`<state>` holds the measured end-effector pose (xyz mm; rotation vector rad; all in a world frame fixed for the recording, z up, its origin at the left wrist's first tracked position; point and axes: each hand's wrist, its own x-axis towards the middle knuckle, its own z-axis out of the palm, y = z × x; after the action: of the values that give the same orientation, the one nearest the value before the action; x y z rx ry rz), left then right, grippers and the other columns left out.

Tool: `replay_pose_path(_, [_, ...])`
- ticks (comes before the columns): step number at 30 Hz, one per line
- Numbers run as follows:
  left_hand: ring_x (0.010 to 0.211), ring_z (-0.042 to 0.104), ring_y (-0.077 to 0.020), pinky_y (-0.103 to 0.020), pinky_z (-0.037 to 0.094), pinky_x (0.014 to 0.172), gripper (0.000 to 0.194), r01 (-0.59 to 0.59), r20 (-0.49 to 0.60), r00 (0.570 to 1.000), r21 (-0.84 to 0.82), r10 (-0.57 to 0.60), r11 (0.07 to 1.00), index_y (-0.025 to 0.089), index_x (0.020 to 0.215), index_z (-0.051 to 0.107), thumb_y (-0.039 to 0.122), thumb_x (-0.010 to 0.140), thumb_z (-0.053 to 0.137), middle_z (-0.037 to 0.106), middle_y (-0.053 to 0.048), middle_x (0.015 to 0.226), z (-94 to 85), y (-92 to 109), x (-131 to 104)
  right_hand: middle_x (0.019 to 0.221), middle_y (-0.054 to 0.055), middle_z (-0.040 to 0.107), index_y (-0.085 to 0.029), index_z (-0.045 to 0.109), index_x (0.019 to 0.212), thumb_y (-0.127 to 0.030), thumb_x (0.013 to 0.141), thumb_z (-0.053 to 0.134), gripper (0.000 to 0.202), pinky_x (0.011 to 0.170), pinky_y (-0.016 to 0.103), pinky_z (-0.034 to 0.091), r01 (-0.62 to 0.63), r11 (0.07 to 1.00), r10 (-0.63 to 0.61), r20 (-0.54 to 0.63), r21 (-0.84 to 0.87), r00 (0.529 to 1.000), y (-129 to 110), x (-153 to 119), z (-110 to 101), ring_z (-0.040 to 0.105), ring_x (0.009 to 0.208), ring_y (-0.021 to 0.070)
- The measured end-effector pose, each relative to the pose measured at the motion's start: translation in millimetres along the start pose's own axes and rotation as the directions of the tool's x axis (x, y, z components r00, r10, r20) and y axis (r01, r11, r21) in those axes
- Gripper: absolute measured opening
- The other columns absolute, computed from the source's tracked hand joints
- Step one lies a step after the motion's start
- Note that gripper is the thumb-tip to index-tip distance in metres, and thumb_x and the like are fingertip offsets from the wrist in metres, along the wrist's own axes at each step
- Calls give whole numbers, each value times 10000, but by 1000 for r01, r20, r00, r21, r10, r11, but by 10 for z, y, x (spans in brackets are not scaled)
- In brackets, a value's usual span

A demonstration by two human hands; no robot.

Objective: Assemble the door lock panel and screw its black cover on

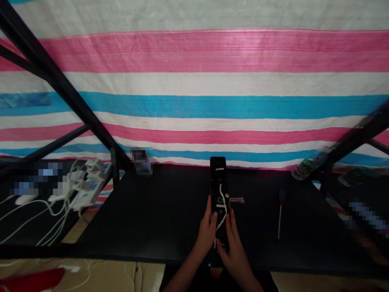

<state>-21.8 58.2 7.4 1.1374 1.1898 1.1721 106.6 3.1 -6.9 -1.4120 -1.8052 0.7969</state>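
Observation:
A long black panel, which looks like a door lock, lies upright in view over the near half of the table. A white cable runs down its face, and a shiny lever-like bar sticks out on its right. My left hand grips its left edge, the thumb resting on the face. My right hand holds the lower right edge, fingers along the side and thumb near the bottom. The palms hide parts of the panel's lower edges. To the right, a screwdriver with a dark and red handle lies on the table.
The black table meets a striped sheet at the back. A plastic bottle lies at the back right, beside a black frame post. A blurred small object stands back left. Power strips with white cables fill the left table.

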Motion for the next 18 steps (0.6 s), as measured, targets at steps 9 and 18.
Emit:
replay_pose_path(9, [1539, 210, -222, -408, 156, 1268, 680, -14, 83, 997, 21, 12, 1000, 244, 1590, 255, 510, 994, 446, 242, -55, 1666, -68, -11, 4, 1697, 67, 64, -291, 65, 1620, -395, 815, 752, 1063, 1242, 497, 182, -99, 916, 10, 225, 388, 974, 100, 101, -362, 82, 1553, 282])
replay_pose_path(18, [1495, 340, -218, -373, 270, 1227, 772, 54, -42, 998, 58, -51, 997, 192, 1619, 81, 569, 1002, 353, 337, -120, 1632, 12, -13, -7, 1188, 140, 720, -175, 698, 1147, -645, 874, 614, 549, 1004, 449, 508, -277, 815, 318, 6, 509, 948, 125, 403, -206, 672, 1109, 319])
